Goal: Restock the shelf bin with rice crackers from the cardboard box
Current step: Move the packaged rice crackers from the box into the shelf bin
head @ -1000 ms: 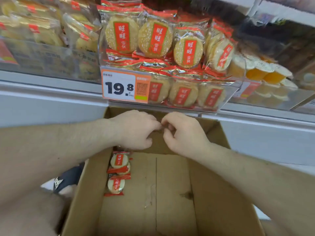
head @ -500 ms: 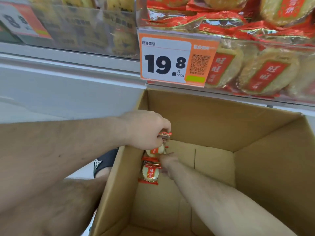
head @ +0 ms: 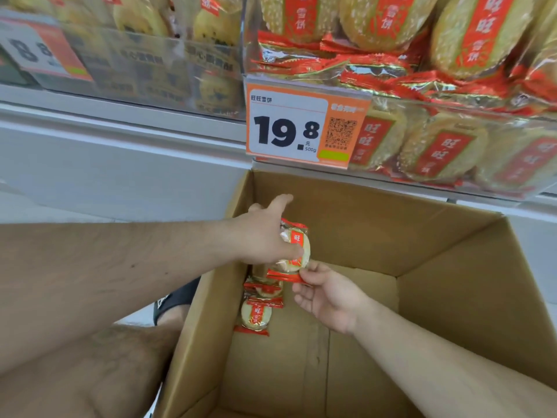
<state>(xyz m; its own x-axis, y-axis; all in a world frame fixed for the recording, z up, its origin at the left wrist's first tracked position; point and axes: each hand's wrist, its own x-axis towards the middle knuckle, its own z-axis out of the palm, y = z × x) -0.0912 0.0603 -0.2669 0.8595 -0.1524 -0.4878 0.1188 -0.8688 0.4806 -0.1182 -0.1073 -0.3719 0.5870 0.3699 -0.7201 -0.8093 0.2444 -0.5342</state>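
A round rice cracker pack in clear and red wrap hangs above the open cardboard box. My left hand grips it from the left, index finger stretched out. My right hand pinches the pack's red lower edge from below. Two more cracker packs lie against the box's left inner wall, one partly hidden. The clear shelf bin above the box holds several of the same packs behind an orange 19.8 price tag.
A neighbouring clear bin with yellow wrapped snacks sits to the left. A grey shelf front runs below both bins. My bare leg and a dark shoe are beside the box's left wall.
My right hand came up from the box floor with a cracker pack and now meets my left hand, which opened its fist and took hold of it. The view moved closer.
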